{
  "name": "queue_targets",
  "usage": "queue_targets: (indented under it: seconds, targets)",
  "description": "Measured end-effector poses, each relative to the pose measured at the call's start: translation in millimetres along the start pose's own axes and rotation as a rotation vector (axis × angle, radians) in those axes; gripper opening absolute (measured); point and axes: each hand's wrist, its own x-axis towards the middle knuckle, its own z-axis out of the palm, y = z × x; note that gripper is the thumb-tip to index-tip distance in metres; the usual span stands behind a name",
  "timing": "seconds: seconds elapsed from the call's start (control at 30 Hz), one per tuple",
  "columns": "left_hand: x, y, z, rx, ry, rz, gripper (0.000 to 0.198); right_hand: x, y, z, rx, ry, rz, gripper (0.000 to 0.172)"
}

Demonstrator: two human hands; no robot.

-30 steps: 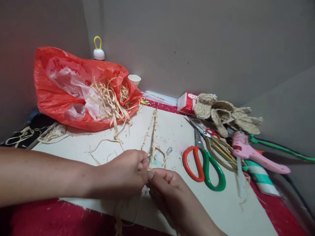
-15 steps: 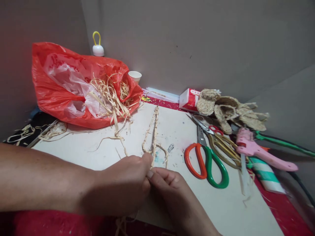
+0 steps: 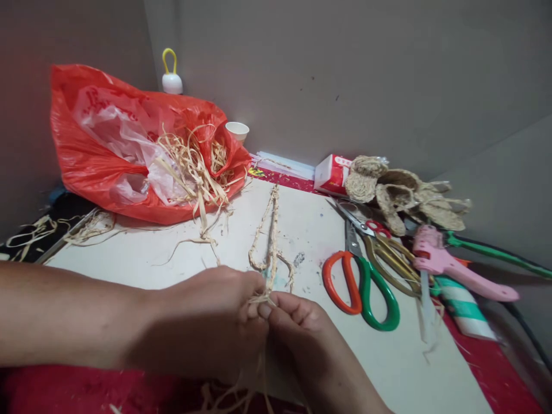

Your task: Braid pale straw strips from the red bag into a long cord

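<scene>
A thin braided straw cord (image 3: 270, 230) runs from the far edge of the white board (image 3: 310, 230) toward me. Its near end is pinched between both hands. My left hand (image 3: 211, 322) comes in from the left, fingers closed on the cord's loose strands. My right hand (image 3: 297, 333) meets it from below right, thumb and fingers pinched on the same strands. Loose straw ends (image 3: 233, 394) hang below the hands at the board's near edge.
A red plastic bag (image 3: 107, 149) spilling raw straw (image 3: 194, 167) lies at the back left. Scissors with orange and green handles (image 3: 362, 287), gold scissors (image 3: 388, 253), a pink glue gun (image 3: 448, 261), woven straw pieces (image 3: 397, 192), a small red-white box (image 3: 330, 171) and a paper cup (image 3: 237, 130) sit right and behind.
Both hands stayed together on the cord's near end and worked the strands; loose straw ends now show below them. The view shifted slightly.
</scene>
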Motion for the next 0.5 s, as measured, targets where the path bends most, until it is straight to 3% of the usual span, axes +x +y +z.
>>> queue_targets:
  seconds: [0.13,0.23,0.3,0.5]
  targets:
    - [10,-3,-13.4,-0.135,0.025,0.101,0.018,-3,-4,5,0.080,0.014,-0.011,0.034]
    - [21,-11,-10.5,-0.399,-0.221,-0.029,0.021,-3,-6,7,0.127,-0.042,-0.022,0.033]
    - [26,-16,-6.0,-0.462,-0.315,-0.101,0.012,-2,-6,6,0.120,-0.076,-0.017,0.034]
    - [27,-23,1.8,-0.485,-0.303,-0.096,0.010,0,-4,-4,0.025,-0.080,0.027,0.037]
